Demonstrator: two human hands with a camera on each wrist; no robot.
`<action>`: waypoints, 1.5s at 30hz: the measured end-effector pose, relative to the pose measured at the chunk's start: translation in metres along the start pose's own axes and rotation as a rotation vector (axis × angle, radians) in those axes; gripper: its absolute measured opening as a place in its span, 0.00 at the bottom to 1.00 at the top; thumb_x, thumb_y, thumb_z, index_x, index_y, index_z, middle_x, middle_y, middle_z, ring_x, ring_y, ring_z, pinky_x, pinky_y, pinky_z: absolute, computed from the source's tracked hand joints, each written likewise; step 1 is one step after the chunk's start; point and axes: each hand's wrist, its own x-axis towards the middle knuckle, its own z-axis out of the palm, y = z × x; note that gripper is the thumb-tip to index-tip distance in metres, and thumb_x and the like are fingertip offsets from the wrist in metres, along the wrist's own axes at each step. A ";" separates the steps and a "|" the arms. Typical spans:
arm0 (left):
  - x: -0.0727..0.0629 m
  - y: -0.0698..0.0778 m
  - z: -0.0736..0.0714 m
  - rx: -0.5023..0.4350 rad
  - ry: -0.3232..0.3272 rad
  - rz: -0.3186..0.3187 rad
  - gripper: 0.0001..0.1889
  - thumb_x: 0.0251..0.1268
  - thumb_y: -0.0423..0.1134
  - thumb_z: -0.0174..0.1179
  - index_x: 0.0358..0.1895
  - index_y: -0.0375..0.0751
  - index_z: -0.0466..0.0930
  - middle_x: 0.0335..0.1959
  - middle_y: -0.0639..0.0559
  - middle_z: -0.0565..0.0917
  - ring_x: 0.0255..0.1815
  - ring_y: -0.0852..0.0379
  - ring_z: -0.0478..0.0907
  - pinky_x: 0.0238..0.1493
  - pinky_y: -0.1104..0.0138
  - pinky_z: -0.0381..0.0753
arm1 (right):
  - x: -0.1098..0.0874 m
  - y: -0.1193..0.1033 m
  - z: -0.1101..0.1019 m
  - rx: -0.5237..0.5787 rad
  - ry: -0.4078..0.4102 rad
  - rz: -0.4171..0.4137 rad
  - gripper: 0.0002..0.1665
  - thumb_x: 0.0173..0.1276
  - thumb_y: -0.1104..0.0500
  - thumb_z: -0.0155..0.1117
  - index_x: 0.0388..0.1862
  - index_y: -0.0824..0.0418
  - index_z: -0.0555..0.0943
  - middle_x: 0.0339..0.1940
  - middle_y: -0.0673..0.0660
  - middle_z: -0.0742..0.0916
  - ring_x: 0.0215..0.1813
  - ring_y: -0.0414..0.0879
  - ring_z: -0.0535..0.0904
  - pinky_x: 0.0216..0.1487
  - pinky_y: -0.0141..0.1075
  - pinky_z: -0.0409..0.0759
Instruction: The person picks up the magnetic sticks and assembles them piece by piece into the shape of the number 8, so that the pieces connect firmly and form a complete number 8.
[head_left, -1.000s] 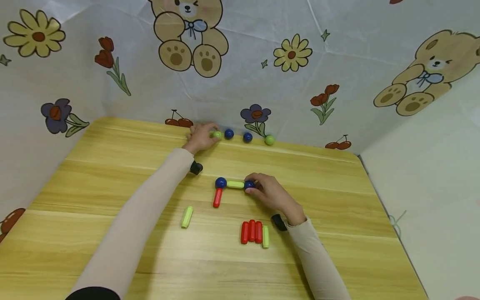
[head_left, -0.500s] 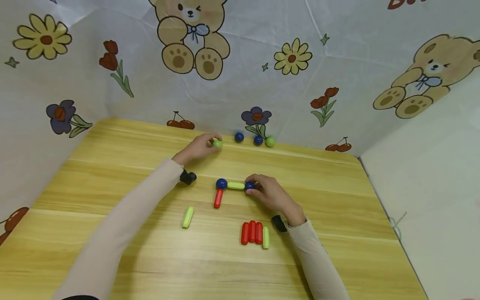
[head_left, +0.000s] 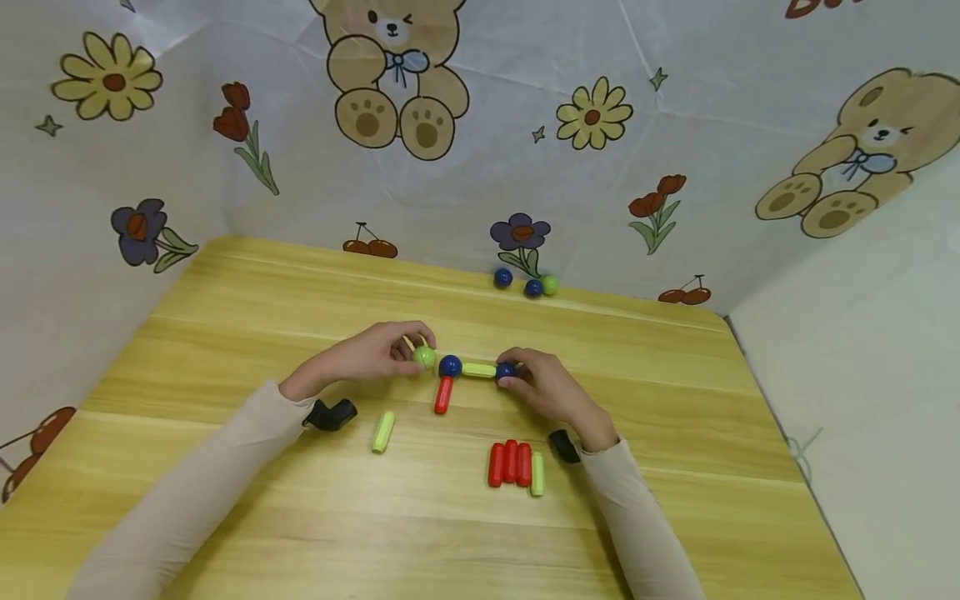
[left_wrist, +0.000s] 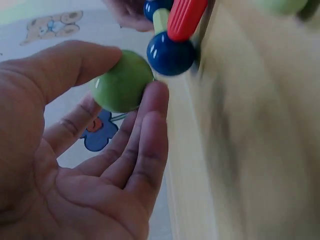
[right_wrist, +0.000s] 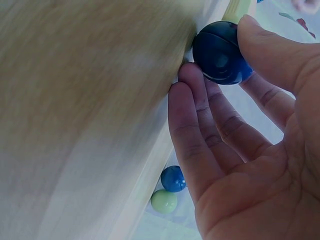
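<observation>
Both my hands at work over a light, wood-grained desk point(head_left: 337, 533): my left hand point(head_left: 367, 352) pinches a glossy light-green ball point(head_left: 424, 358) between thumb and fingers, just beside a shiny dark-blue ball point(head_left: 450, 367) at the left end of a small joined piece. From that ball a ribbed yellow-green rod point(head_left: 479, 370) runs right to a second dark-blue ball point(head_left: 506, 372), which my right hand point(head_left: 546, 385) pinches between thumb and fingers. A ribbed red rod point(head_left: 443, 395) extends from the left-hand blue ball toward me.

Nearer my left sleeve point(head_left: 217, 483), a loose yellow-green rod point(head_left: 383, 432) lies alone and slightly slanted. In front of my right hand, three red rods point(head_left: 511, 462) rest side by side, with another yellow-green rod point(head_left: 537, 475) at the right end of the row.

Along the far edge of the desk sit a blue ball point(head_left: 503, 277) and, a little to its right, another blue ball point(head_left: 533, 287) close beside a green ball point(head_left: 550, 285). Behind them hangs a white sheet point(head_left: 450, 200) printed with bears, flowers and cherries.
</observation>
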 end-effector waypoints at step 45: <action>-0.022 0.014 0.054 0.153 -0.149 0.068 0.16 0.67 0.43 0.67 0.54 0.47 0.79 0.40 0.55 0.77 0.39 0.58 0.74 0.42 0.69 0.74 | -0.001 -0.001 -0.001 0.017 0.006 -0.009 0.15 0.73 0.56 0.64 0.56 0.59 0.79 0.49 0.54 0.86 0.50 0.48 0.84 0.56 0.45 0.81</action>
